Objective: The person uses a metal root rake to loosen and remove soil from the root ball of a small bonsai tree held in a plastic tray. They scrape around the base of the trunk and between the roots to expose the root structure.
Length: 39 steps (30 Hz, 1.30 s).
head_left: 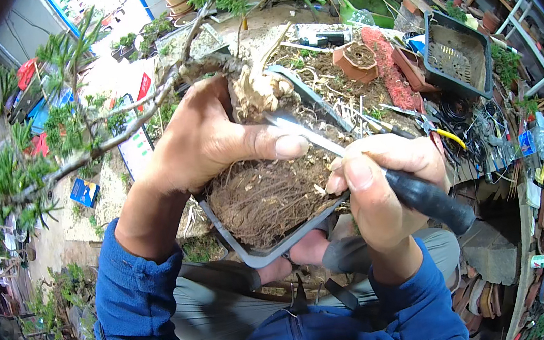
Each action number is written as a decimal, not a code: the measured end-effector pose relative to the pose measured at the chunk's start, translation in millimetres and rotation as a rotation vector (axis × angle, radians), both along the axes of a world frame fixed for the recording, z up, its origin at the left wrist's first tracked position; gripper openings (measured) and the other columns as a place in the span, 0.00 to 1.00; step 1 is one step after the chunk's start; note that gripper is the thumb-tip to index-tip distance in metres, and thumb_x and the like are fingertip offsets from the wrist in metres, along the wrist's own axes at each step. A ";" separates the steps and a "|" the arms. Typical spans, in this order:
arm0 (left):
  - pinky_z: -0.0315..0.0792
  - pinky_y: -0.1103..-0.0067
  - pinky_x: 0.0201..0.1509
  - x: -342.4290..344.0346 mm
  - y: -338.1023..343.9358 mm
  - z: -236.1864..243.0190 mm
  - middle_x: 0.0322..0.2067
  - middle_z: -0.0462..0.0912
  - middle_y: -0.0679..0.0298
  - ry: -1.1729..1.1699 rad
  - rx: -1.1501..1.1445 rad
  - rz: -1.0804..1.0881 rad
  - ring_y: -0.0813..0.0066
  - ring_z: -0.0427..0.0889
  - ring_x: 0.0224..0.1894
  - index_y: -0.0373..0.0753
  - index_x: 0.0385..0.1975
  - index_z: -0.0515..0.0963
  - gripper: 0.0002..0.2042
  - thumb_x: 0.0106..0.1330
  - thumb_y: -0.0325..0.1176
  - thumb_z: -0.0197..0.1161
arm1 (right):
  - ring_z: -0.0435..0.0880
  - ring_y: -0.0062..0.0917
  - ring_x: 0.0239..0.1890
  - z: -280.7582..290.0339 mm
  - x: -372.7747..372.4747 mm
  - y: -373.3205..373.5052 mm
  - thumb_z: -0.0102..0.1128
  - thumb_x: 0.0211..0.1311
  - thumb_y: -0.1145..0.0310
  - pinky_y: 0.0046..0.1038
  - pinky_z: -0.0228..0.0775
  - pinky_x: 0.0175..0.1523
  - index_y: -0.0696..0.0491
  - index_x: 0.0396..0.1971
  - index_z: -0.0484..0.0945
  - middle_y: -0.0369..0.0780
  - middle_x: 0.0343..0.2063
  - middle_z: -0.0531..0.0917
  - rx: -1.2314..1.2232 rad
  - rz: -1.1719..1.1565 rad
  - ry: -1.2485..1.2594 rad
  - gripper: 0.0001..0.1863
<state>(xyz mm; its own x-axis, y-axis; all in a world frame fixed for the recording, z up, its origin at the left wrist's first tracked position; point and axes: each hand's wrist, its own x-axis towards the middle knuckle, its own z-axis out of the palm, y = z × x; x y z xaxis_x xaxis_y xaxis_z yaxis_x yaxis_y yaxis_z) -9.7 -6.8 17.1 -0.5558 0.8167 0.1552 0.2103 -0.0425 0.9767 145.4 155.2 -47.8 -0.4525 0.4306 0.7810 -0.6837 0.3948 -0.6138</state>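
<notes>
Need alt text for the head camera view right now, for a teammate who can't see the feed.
A person's left hand grips a small bonsai tree at its trunk base, tilting its tangled root ball in a shallow dark tray, while the right hand works a black-handled metal tool into the roots. Behind lies a cluttered workbench with terracotta pots, soil and a black plastic basket.

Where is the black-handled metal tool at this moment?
In the head view, the black-handled tool is right of centre, gripped by the right hand, its metal tip on the root ball beside the left hand thumb.
</notes>
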 end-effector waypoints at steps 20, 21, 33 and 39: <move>0.75 0.74 0.60 5.0 5.4 -0.5 0.51 0.85 0.62 0.039 -0.045 0.059 0.73 0.82 0.52 0.32 0.57 0.82 0.39 0.42 0.40 0.88 | 0.90 0.36 0.31 -6.0 -4.9 16.5 0.71 0.67 0.58 0.32 0.86 0.34 0.56 0.38 0.89 0.42 0.33 0.85 0.366 -0.109 0.251 0.15; 0.75 0.74 0.60 4.8 5.9 -0.6 0.51 0.85 0.62 0.055 -0.059 0.063 0.73 0.82 0.52 0.32 0.56 0.82 0.39 0.41 0.42 0.88 | 0.90 0.36 0.31 -5.8 -4.6 17.7 0.69 0.69 0.56 0.32 0.86 0.34 0.55 0.38 0.90 0.42 0.34 0.84 0.292 -0.065 0.186 0.16; 0.79 0.76 0.46 4.8 9.1 1.6 0.35 0.88 0.65 0.231 -0.150 0.125 0.79 0.82 0.37 0.32 0.44 0.84 0.24 0.51 0.37 0.86 | 0.88 0.33 0.31 -4.3 9.5 -0.6 0.76 0.59 0.70 0.30 0.83 0.35 0.56 0.43 0.88 0.42 0.35 0.84 -0.089 0.048 -0.003 0.13; 0.81 0.77 0.51 1.3 6.5 -5.1 0.42 0.88 0.61 0.197 -0.146 0.123 0.75 0.85 0.44 0.29 0.53 0.80 0.45 0.40 0.58 0.89 | 0.88 0.31 0.31 3.5 9.8 5.5 0.79 0.54 0.76 0.29 0.82 0.36 0.56 0.44 0.87 0.42 0.35 0.84 -0.255 0.142 -0.043 0.16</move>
